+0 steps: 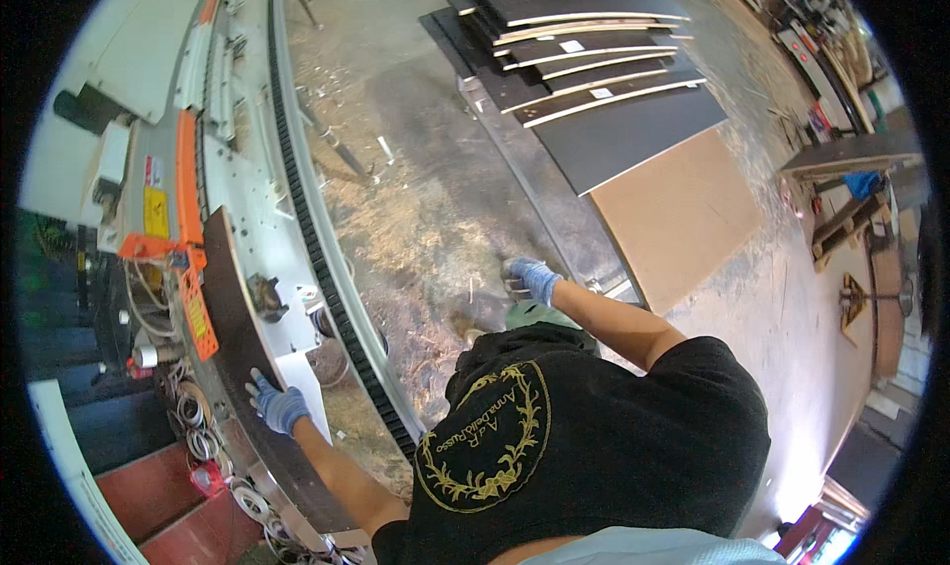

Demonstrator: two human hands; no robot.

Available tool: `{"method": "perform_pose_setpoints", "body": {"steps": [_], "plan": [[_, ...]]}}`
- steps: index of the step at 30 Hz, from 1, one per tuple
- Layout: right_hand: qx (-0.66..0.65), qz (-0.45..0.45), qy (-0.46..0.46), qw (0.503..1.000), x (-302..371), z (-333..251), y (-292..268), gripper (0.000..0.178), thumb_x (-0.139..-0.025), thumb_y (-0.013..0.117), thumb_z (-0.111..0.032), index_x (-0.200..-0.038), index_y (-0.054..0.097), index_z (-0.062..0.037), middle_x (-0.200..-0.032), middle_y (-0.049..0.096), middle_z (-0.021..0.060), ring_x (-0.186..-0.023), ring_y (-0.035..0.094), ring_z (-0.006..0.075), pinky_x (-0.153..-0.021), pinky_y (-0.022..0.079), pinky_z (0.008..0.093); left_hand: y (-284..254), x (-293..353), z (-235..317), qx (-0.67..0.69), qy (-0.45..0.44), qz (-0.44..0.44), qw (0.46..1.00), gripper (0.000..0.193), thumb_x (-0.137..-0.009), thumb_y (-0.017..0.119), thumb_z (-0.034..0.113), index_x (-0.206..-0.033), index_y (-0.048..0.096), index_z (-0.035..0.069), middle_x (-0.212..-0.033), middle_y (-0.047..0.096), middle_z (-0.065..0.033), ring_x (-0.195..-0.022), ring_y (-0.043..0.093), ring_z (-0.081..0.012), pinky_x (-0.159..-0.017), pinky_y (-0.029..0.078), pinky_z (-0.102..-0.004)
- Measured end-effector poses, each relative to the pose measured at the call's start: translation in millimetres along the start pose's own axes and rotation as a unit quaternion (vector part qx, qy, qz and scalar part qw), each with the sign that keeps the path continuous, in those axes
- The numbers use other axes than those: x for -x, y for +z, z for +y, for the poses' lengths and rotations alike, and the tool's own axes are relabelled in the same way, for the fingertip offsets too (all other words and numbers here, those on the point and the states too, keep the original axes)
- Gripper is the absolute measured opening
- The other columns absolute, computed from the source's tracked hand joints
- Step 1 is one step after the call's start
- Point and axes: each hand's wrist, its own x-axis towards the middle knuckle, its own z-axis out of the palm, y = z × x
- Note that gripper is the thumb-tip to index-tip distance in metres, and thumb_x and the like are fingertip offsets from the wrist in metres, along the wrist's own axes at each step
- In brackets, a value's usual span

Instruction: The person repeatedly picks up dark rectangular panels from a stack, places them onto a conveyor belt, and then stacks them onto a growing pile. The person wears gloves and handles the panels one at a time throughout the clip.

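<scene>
My left hand (278,405), in a blue-grey glove, rests on the dark face of a long narrow board (240,332). Its fingers are spread out and grip nothing. The board lies along the bed of a long machine (259,184) on my left, close to an orange guard (188,184). Away from the machine, my right hand (534,281) hangs beside my body, gloved too. Its fingers are loosely bent and apart, with nothing visible in them.
Ahead to the right, several dark boards (633,135) lie fanned in a stack over a brown board (678,224). A toothed rail (315,219) runs beside the machine. Sawdust and scraps litter the floor (416,219). Rolls of tape (193,412) lie at lower left.
</scene>
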Motion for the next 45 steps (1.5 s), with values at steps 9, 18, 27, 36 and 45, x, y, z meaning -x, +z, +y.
{"method": "perform_pose_setpoints", "body": {"steps": [9, 18, 27, 36, 45], "plan": [[-0.256, 0.194, 0.025, 0.947, -96.5, -70.6, -156.6, 0.038, -0.076, 0.058, -0.046, -0.103, 0.054, -0.0190, -0.107, 0.053, 0.0031, -0.092, 0.050, 0.0215, -0.080, 0.038, 0.0451, -4.5, 21.4, 91.9, 0.223, 0.196, 0.151, 0.943, 0.070, -0.070, 0.065, 0.027, -0.131, 0.035, 0.010, -0.134, 0.033, -0.0155, -0.124, 0.032, -0.0277, -0.101, 0.029, -0.0345], [-0.370, 0.239, -0.111, 0.891, -174.3, -67.3, -188.0, 0.040, -0.075, 0.060, -0.050, -0.095, 0.055, -0.0165, -0.092, 0.056, 0.0027, -0.085, 0.052, 0.0218, -0.063, 0.042, 0.0456, -16.7, 114.4, 177.0, 0.355, 0.291, -0.009, 0.888, 0.057, -0.066, 0.058, 0.007, -0.121, 0.045, 0.002, -0.126, 0.042, -0.0157, -0.118, 0.039, -0.0280, -0.099, 0.031, -0.0346], [-0.281, 0.241, 0.131, 0.920, -2.4, 40.8, -212.3, 0.030, -0.085, 0.047, -0.034, -0.099, 0.053, -0.0086, -0.090, 0.056, 0.0053, -0.075, 0.056, 0.0183, -0.056, 0.045, 0.0320, 19.7, 135.8, 223.9, 0.418, 0.323, -0.115, 0.841, 0.056, -0.067, 0.061, 0.002, -0.121, 0.044, 0.001, -0.129, 0.039, -0.0135, -0.118, 0.040, -0.0248, -0.098, 0.034, -0.0336], [-0.127, 0.022, -0.030, 0.991, -119.6, -205.4, -128.6, 0.049, -0.071, 0.061, -0.053, -0.097, 0.057, -0.0120, -0.104, 0.053, 0.0052, -0.085, 0.048, 0.0212, -0.069, 0.041, 0.0363, -3.3, 173.1, 233.9, 0.262, 0.334, -0.161, 0.891, 0.061, -0.062, 0.067, 0.019, -0.117, 0.047, 0.004, -0.119, 0.048, -0.0190, -0.111, 0.044, -0.0341, -0.094, 0.035, -0.0399], [-0.308, 0.056, -0.167, 0.935, -287.5, -222.1, -120.6, 0.022, -0.083, 0.052, -0.042, -0.080, 0.062, -0.0228, -0.058, 0.052, -0.0043, -0.051, 0.049, 0.0178, -0.043, 0.037, 0.0300, -6.3, 192.2, 213.3, 0.310, 0.278, -0.134, 0.899, 0.051, -0.068, 0.065, 0.024, -0.115, 0.051, 0.009, -0.120, 0.049, -0.0157, -0.108, 0.047, -0.0317, -0.093, 0.037, -0.0381]]}}
